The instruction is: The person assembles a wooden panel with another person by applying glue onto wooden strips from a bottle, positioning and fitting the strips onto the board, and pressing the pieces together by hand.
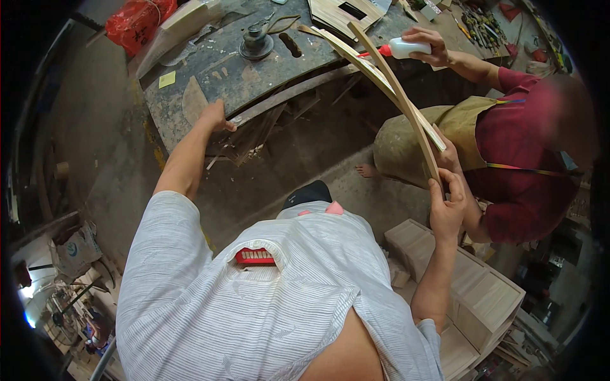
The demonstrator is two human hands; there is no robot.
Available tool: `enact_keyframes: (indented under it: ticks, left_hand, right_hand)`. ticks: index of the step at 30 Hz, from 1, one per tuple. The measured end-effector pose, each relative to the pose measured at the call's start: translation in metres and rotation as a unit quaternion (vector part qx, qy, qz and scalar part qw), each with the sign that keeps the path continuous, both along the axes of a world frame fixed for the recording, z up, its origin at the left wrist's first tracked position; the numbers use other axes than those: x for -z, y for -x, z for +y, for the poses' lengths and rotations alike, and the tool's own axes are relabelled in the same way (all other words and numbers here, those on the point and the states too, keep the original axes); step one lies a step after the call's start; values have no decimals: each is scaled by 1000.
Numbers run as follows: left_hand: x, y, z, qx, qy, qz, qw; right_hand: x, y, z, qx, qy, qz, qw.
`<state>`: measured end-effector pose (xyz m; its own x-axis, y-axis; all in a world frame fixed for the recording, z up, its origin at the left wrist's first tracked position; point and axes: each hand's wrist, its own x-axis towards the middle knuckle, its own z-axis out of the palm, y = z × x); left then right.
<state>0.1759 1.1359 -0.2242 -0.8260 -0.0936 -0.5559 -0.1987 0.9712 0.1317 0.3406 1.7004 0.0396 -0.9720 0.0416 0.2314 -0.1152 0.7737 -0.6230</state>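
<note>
Curved wooden strips (406,108): gluing step; right hand (447,206) clenched on lower ends, left hand (216,117) resting loose on counter (210,76); next, steady hold needed.

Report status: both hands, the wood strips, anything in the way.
Left hand on workbench edge. Right hand grips curved wood strips. Co-worker's hand squeezes glue bottle onto them.

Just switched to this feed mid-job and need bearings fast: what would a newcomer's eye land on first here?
First, the long curved wooden strips arcing across the upper right, gripped at the lower end by the person's right hand. A co-worker in a red shirt squeezes a white glue bottle onto their upper end. The left hand rests on the edge of the dark, worn workbench at upper left.
</note>
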Motion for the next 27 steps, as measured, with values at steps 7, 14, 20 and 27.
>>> enact_keyframes:
  ticks: [7,14,20,27]
  left_hand:
    - [6,0,-4,6,-6,7,1000]
    - [7,-1,-3,13,-5,13,1000]
    - [15,3,-4,26,-1,17,1000]
    - [21,3,-15,53,-10,36,998]
  right_hand:
    - [-1,-5,-1,-1,-15,8,1000]
    - [0,-10,3,8,-1,10,1000]
    - [-6,-20,1,17,-1,10,1000]
    - [-7,-29,-1,21,-1,4,1000]
